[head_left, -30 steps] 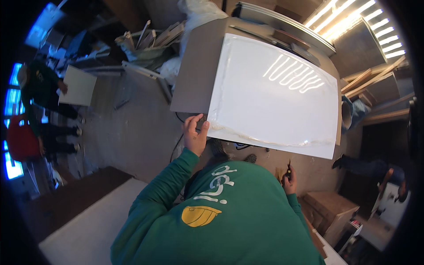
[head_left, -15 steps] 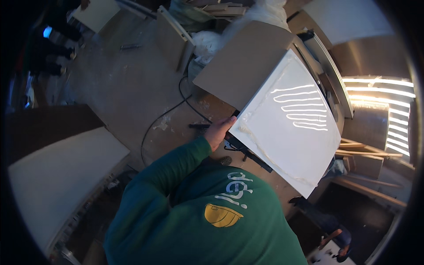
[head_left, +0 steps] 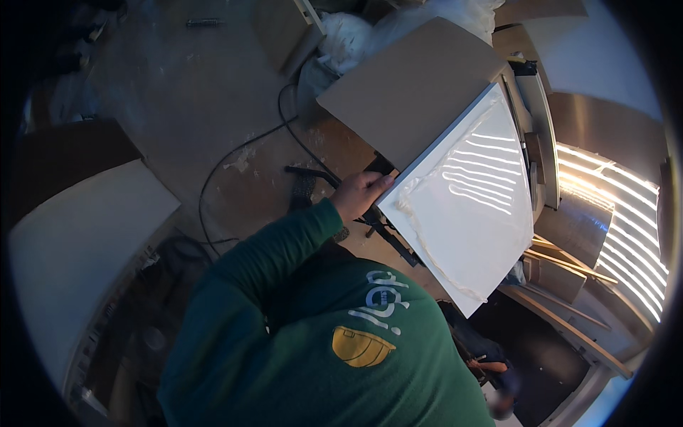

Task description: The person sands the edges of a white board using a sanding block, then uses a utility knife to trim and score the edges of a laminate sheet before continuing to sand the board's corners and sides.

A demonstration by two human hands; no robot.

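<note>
My left hand [head_left: 361, 195] is closed at the near left edge of a glossy white panel [head_left: 462, 213], its thumb lying along that edge. The fingers curl down beside a black metal frame [head_left: 400, 245], which shows under the panel. Crumpled clear film runs along the panel's border, and bright stripes of light reflect off its face. Beyond it, a large brown board [head_left: 416, 89] lies against the panel's far left side. My right hand is out of sight.
A black cable [head_left: 229, 158] loops across the dusty floor left of the frame. A white board [head_left: 85, 249] stands at far left. Wooden strips [head_left: 569, 260] lie at right. Another person [head_left: 491, 363] is at lower right, and plastic-wrapped material [head_left: 345, 39] is piled at the back.
The view has turned a little. The panel's outline looks narrower and its angle has shifted slightly, while my left hand keeps hold of the same edge. The other person has moved within the view.
</note>
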